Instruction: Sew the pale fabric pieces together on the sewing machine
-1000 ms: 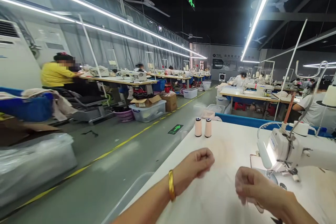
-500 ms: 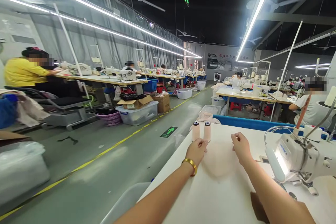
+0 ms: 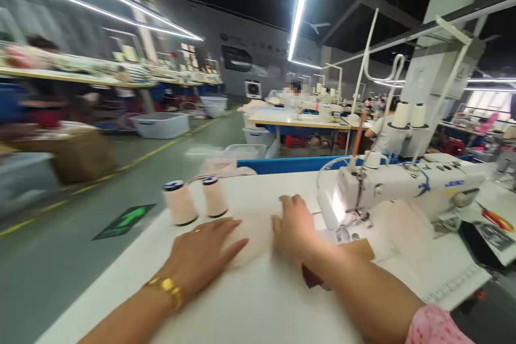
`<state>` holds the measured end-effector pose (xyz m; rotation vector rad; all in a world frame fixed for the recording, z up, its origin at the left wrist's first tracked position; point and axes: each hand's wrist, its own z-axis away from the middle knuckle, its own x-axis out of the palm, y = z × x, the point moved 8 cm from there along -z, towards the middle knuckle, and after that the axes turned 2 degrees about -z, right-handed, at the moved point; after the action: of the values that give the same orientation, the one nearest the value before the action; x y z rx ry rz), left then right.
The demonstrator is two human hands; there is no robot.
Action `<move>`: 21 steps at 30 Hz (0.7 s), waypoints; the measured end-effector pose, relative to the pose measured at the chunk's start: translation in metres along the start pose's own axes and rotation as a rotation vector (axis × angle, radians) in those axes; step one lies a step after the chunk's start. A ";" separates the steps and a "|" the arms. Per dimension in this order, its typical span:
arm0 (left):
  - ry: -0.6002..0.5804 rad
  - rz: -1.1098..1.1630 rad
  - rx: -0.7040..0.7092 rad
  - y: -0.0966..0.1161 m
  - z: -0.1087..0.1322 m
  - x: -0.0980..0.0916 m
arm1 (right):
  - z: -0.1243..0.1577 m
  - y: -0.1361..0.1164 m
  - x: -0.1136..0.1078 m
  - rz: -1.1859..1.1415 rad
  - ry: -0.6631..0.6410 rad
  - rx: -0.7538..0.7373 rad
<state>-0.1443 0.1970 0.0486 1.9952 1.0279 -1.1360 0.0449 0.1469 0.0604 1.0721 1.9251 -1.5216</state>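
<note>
My left hand [image 3: 203, 252], with a gold bracelet at the wrist, lies flat and open on a pale piece of fabric [image 3: 256, 234] spread on the white table [image 3: 258, 301]. My right hand [image 3: 296, 228] rests open on the same fabric, just left of the white sewing machine [image 3: 403, 188] and its lit needle area. Two peach thread spools [image 3: 179, 202] stand upright just beyond my left hand.
Two white thread cones [image 3: 409, 114] sit on a stand behind the machine. Orange-handled scissors [image 3: 495, 219] lie at the far right. Other people sit at sewing tables [image 3: 294, 118] further back. An aisle with a yellow line and plastic bins [image 3: 161, 124] runs along the left.
The view has swung right and down. Both hands, closed and raised before, have come down flat and open onto the fabric, nearer the machine.
</note>
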 end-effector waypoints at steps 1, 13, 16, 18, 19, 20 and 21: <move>0.026 -0.028 0.032 -0.002 -0.002 0.002 | 0.020 0.000 -0.005 0.047 -0.023 -0.067; 0.379 0.354 0.740 0.177 0.045 -0.069 | 0.176 0.077 -0.049 0.635 0.258 -0.502; 0.191 0.427 0.817 0.232 0.057 -0.053 | 0.190 0.072 -0.066 0.540 0.298 -0.569; 0.097 0.470 0.816 0.253 0.061 -0.040 | 0.202 0.081 -0.101 0.359 0.361 -0.554; 0.027 0.468 0.805 0.261 0.062 -0.029 | 0.206 0.093 -0.125 0.258 0.402 -0.503; -0.032 0.465 0.791 0.268 0.063 -0.019 | 0.210 0.111 -0.152 0.172 0.457 -0.411; -0.085 0.458 0.775 0.275 0.064 -0.008 | 0.212 0.137 -0.179 0.114 0.523 -0.250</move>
<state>0.0606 0.0040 0.0638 2.5412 0.0277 -1.4583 0.2368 -0.0959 0.0540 1.5396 2.2659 -0.9629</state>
